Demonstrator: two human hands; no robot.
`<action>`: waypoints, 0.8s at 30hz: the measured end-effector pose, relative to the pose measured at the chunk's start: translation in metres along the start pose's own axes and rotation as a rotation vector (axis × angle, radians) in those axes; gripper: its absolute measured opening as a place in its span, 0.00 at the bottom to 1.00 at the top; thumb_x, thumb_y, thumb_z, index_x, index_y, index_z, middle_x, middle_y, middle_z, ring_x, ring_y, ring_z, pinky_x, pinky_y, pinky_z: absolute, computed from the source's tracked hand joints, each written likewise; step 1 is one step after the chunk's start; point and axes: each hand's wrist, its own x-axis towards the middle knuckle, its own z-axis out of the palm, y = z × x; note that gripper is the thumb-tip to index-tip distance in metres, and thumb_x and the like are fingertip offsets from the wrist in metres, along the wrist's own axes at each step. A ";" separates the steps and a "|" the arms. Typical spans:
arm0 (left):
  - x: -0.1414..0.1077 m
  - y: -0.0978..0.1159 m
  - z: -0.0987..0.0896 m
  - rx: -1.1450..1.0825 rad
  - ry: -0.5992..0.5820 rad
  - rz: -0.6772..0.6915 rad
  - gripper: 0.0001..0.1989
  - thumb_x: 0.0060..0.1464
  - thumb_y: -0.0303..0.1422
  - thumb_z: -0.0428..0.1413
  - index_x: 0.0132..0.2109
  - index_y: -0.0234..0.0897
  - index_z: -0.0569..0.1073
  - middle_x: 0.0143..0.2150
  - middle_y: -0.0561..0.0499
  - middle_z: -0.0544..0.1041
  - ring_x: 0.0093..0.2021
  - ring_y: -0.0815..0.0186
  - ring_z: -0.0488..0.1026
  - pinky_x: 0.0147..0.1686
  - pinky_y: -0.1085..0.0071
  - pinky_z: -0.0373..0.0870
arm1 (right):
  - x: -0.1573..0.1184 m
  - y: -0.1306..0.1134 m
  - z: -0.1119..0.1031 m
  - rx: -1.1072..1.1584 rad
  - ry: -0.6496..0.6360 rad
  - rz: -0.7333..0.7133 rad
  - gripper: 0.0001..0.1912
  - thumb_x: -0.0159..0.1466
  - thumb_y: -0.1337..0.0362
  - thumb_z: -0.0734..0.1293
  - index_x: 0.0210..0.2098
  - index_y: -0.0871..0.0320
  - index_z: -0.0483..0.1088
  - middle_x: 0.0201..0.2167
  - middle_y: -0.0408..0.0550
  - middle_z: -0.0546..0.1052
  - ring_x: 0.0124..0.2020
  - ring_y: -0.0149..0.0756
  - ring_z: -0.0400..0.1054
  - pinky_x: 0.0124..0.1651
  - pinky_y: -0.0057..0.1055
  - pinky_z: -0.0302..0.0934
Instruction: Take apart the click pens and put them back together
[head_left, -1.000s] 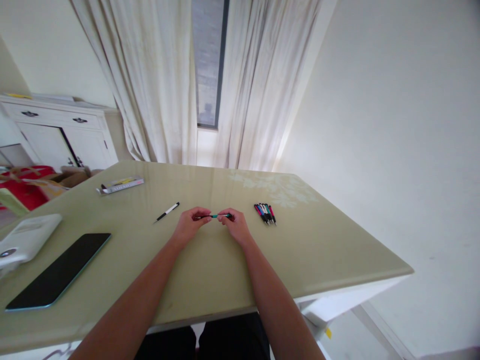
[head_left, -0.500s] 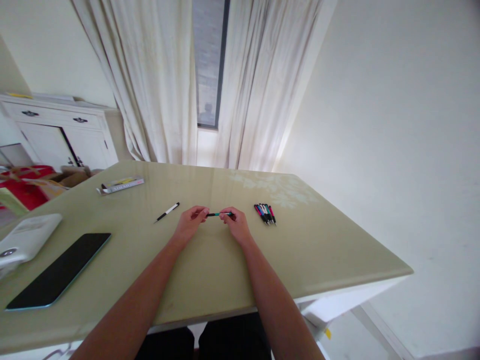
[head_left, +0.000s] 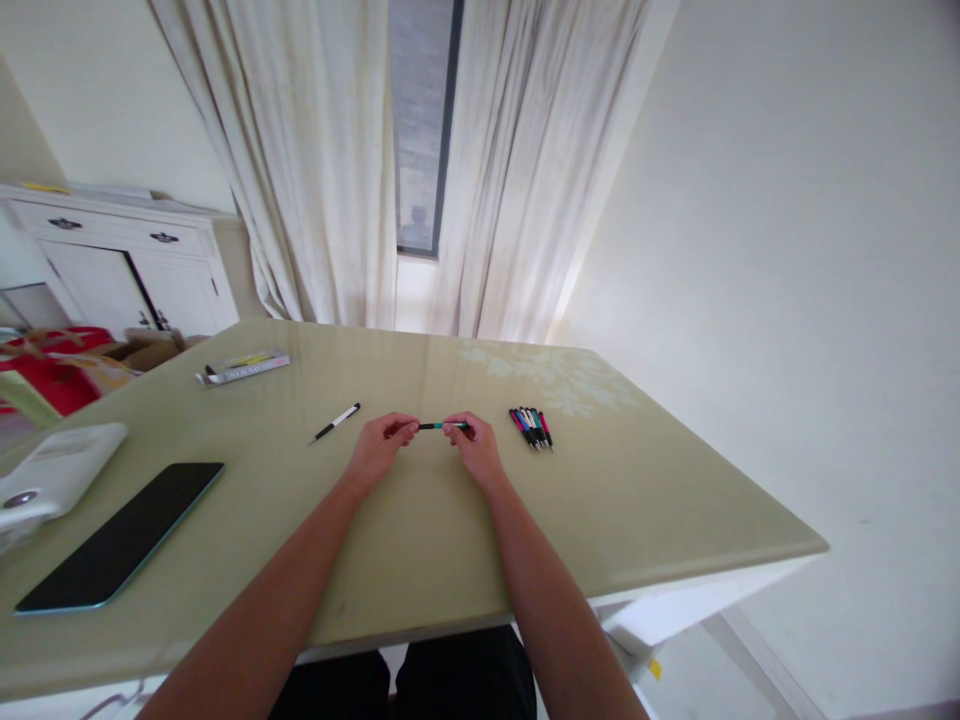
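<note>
Near the middle of the desk [head_left: 637, 500], between its left and right edges, the left hand [head_left: 381, 445] and right hand [head_left: 474, 445] pinch opposite ends of a green-and-black pen [head_left: 435, 426].

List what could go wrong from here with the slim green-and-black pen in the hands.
- Slip: the slim green-and-black pen is pinched between the fingers of the left hand and right hand; uneven pull might pop it loose.
- Scatter: the multicoloured pens with black grips lie loose beside the right hand; a bump could spread them.
- Roll: the white-and-black pen lies alone near the left hand and may roll if nudged.
</note>
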 end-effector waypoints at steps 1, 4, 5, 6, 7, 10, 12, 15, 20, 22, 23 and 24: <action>0.000 0.000 0.000 0.004 0.002 0.010 0.23 0.44 0.51 0.66 0.37 0.36 0.80 0.33 0.45 0.83 0.33 0.59 0.79 0.38 0.63 0.77 | 0.000 0.000 0.000 -0.001 0.001 0.001 0.11 0.59 0.57 0.71 0.36 0.57 0.77 0.26 0.44 0.76 0.26 0.32 0.69 0.30 0.28 0.62; 0.000 0.000 0.000 -0.001 0.025 0.024 0.25 0.44 0.51 0.66 0.42 0.36 0.79 0.40 0.44 0.84 0.40 0.58 0.80 0.42 0.63 0.77 | 0.001 0.000 0.000 0.004 0.001 -0.001 0.11 0.60 0.57 0.71 0.36 0.58 0.77 0.27 0.44 0.77 0.26 0.32 0.69 0.31 0.28 0.63; 0.000 0.000 0.000 -0.005 0.028 0.017 0.26 0.47 0.53 0.64 0.43 0.36 0.79 0.40 0.43 0.84 0.39 0.58 0.80 0.41 0.63 0.77 | 0.001 0.000 0.000 0.005 0.001 -0.002 0.11 0.60 0.56 0.71 0.36 0.57 0.77 0.27 0.44 0.77 0.26 0.32 0.70 0.31 0.28 0.63; 0.001 -0.001 0.000 -0.007 0.026 0.008 0.27 0.49 0.55 0.61 0.42 0.35 0.79 0.37 0.43 0.84 0.36 0.58 0.80 0.38 0.62 0.77 | 0.001 0.001 0.000 0.004 0.003 -0.004 0.11 0.60 0.56 0.71 0.36 0.57 0.77 0.27 0.44 0.77 0.26 0.32 0.70 0.31 0.28 0.63; 0.001 -0.001 0.000 -0.005 0.020 -0.002 0.27 0.51 0.57 0.59 0.40 0.34 0.79 0.34 0.43 0.83 0.33 0.59 0.80 0.36 0.63 0.77 | 0.001 0.001 0.000 0.000 0.004 -0.005 0.11 0.60 0.56 0.71 0.36 0.57 0.77 0.27 0.44 0.77 0.26 0.32 0.70 0.31 0.28 0.63; 0.001 -0.001 -0.001 0.011 0.003 0.001 0.25 0.48 0.55 0.61 0.37 0.35 0.80 0.32 0.44 0.83 0.32 0.59 0.79 0.36 0.63 0.76 | 0.000 0.001 0.001 -0.007 0.009 0.003 0.11 0.60 0.56 0.71 0.36 0.57 0.77 0.26 0.44 0.76 0.26 0.32 0.69 0.31 0.28 0.63; 0.000 0.000 -0.001 0.013 0.019 0.017 0.23 0.44 0.51 0.66 0.39 0.36 0.80 0.37 0.45 0.83 0.37 0.59 0.80 0.41 0.63 0.76 | 0.000 0.001 0.001 0.002 0.010 0.009 0.11 0.59 0.56 0.71 0.36 0.57 0.77 0.26 0.44 0.76 0.26 0.32 0.69 0.31 0.28 0.63; 0.000 0.001 -0.001 -0.006 0.041 -0.008 0.25 0.46 0.52 0.64 0.41 0.36 0.80 0.39 0.44 0.84 0.38 0.59 0.80 0.41 0.64 0.76 | 0.000 0.000 0.000 0.008 0.016 0.004 0.11 0.60 0.56 0.71 0.36 0.57 0.77 0.27 0.44 0.77 0.26 0.32 0.70 0.31 0.28 0.63; 0.000 0.001 -0.002 0.005 0.016 -0.034 0.24 0.46 0.53 0.63 0.35 0.35 0.81 0.29 0.45 0.82 0.28 0.61 0.76 0.32 0.65 0.75 | 0.001 0.003 0.000 -0.005 0.020 -0.008 0.12 0.60 0.55 0.71 0.37 0.57 0.77 0.26 0.44 0.76 0.26 0.33 0.70 0.31 0.28 0.64; 0.000 0.002 -0.003 0.010 0.032 -0.019 0.24 0.43 0.51 0.65 0.39 0.36 0.81 0.32 0.46 0.83 0.32 0.61 0.77 0.34 0.66 0.74 | 0.001 0.003 0.000 -0.001 0.021 -0.005 0.12 0.60 0.55 0.71 0.38 0.58 0.77 0.27 0.44 0.76 0.26 0.33 0.70 0.31 0.28 0.64; 0.000 0.002 -0.003 0.011 0.041 -0.014 0.24 0.44 0.51 0.65 0.41 0.36 0.81 0.34 0.45 0.83 0.33 0.60 0.78 0.35 0.66 0.74 | 0.001 0.003 0.000 0.004 0.020 -0.003 0.13 0.60 0.55 0.70 0.38 0.58 0.77 0.27 0.44 0.77 0.26 0.32 0.70 0.31 0.28 0.64; 0.000 0.002 -0.003 0.010 0.045 -0.012 0.25 0.45 0.52 0.64 0.41 0.36 0.81 0.35 0.45 0.83 0.34 0.60 0.78 0.35 0.66 0.74 | 0.001 0.003 0.000 0.009 0.017 -0.003 0.13 0.60 0.55 0.70 0.38 0.58 0.77 0.27 0.44 0.77 0.26 0.32 0.70 0.31 0.27 0.64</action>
